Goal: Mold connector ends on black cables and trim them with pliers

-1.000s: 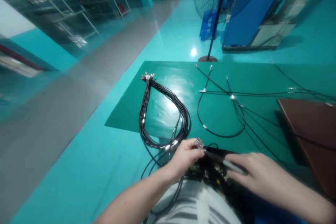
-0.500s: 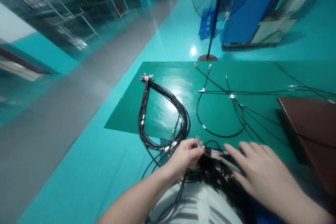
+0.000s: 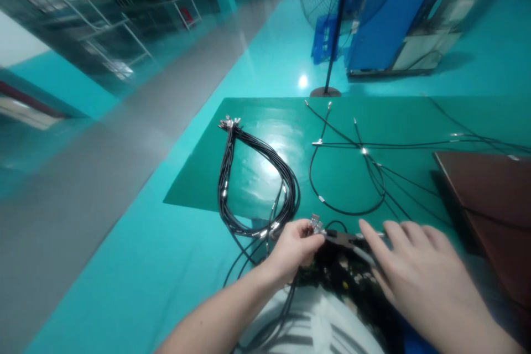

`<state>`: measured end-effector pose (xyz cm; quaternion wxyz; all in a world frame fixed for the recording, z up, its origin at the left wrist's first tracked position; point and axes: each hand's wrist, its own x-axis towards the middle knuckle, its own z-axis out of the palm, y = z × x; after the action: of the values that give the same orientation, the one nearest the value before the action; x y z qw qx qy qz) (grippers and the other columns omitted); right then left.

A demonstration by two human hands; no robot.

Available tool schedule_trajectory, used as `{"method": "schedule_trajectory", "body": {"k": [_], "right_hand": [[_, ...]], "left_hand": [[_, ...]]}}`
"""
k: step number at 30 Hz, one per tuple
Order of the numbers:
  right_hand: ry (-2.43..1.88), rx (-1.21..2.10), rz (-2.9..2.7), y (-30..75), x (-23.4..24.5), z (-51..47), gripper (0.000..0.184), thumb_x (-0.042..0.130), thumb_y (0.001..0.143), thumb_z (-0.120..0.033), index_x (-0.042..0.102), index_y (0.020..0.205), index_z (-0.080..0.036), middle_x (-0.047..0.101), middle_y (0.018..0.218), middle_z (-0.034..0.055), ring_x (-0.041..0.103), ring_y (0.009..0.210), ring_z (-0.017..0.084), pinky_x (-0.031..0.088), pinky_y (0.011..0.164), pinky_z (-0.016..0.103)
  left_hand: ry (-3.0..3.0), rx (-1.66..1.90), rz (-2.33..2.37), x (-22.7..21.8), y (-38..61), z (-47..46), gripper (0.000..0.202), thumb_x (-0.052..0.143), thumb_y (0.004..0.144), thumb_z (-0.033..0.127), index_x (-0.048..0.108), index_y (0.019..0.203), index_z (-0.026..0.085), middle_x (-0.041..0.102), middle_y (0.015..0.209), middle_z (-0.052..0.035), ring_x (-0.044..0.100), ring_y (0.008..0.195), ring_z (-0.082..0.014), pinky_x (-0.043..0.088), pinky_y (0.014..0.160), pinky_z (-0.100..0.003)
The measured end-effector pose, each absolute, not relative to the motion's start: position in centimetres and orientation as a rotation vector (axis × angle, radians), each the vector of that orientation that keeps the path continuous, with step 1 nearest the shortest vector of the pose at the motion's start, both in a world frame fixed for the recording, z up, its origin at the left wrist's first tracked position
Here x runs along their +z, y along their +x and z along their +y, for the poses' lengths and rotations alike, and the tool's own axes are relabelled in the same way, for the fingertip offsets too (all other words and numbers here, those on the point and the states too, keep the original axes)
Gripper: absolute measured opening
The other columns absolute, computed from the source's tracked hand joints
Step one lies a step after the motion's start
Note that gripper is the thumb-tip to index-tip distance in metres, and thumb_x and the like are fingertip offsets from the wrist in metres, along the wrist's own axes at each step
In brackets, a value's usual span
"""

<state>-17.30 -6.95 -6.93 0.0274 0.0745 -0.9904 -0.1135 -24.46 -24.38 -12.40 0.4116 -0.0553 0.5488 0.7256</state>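
Observation:
Near the table's front edge, my left hand (image 3: 295,244) pinches small metal fittings (image 3: 316,223) on black cable, between thumb and fingers. My right hand (image 3: 421,259) is wrapped round the grey handles of a pair of pliers (image 3: 342,239). The plier jaws point left and reach the fittings at my left fingertips; whether they grip one, I cannot tell. Beyond my left hand lies a looped bundle of black cables (image 3: 293,182) with silvery end pieces. Several cable strands (image 3: 292,298) hang below my left hand over my lap.
A green table top (image 3: 265,116) stretches ahead. Loose black cables (image 3: 348,214) with metal ends lie at its middle and right. A brown board (image 3: 489,182) is at the right. Past the table stand a fan (image 3: 332,50) and a blue machine (image 3: 385,22).
The plier jaws have turned and now show their dark flat side, close to the fittings. My right hand has shifted slightly right. My left hand keeps its pinch; the view has moved a little.

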Motion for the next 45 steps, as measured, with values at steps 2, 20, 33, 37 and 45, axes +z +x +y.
{"method": "schedule_trajectory", "body": {"k": [2,20,33,37,45], "right_hand": [[0.228,-0.384,-3.059,-17.2,-6.8,-7.1,0.042,0.056,0.07,-0.027,0.059,0.112,-0.024,0.054,0.077,0.0087,0.047,0.075,0.028,0.034,0.069,0.042],[0.21,-0.509,-3.036,-15.6,-8.2,-7.4,0.037,0.059,0.067,-0.016,0.063,0.103,-0.021,0.056,0.064,0.0053,0.051,0.055,0.021,0.031,0.053,0.032],[0.128,-0.195,-3.275,-15.2,-10.6,-6.8,0.031,0.059,0.071,-0.026,0.058,0.102,-0.024,0.063,0.068,0.0009,0.058,0.048,0.018,0.014,0.044,0.024],[0.056,0.009,-3.503,-15.6,-10.3,-6.6,0.022,0.05,0.079,-0.028,0.058,0.099,-0.028,0.066,0.072,0.0009,0.062,0.058,0.022,0.013,0.046,0.026],[0.014,0.705,-3.609,-17.1,-8.8,-6.0,0.016,0.046,0.08,-0.028,0.062,0.079,-0.028,0.067,0.075,-0.0003,0.061,0.073,0.02,0.029,0.054,0.025]], "left_hand": [[-0.117,1.827,1.372,-12.4,-24.3,-24.3,0.028,0.068,0.061,0.03,0.044,0.065,0.016,0.03,0.044,0.011,0.018,0.034,-0.0001,0.009,0.035,-0.018],[0.091,1.786,1.714,-13.8,-23.8,-23.9,0.015,0.055,0.069,0.022,0.043,0.061,0.016,0.036,0.052,0.0059,0.029,0.047,-0.0054,0.022,0.045,-0.019],[-0.039,1.856,1.673,-15.1,-23.4,-23.2,0.01,0.052,0.066,0.016,0.044,0.06,0.016,0.031,0.049,0.0077,0.021,0.043,-0.0041,0.018,0.045,-0.019],[0.082,1.85,1.787,-15.2,-23.3,-23.3,0.011,0.052,0.067,0.016,0.045,0.059,0.015,0.035,0.054,0.0058,0.026,0.05,-0.0057,0.021,0.048,-0.02],[0.083,1.793,1.786,-15.4,-23.5,-23.8,0.012,0.054,0.068,0.02,0.045,0.06,0.016,0.033,0.052,0.0066,0.025,0.048,-0.0057,0.021,0.048,-0.02]]}}
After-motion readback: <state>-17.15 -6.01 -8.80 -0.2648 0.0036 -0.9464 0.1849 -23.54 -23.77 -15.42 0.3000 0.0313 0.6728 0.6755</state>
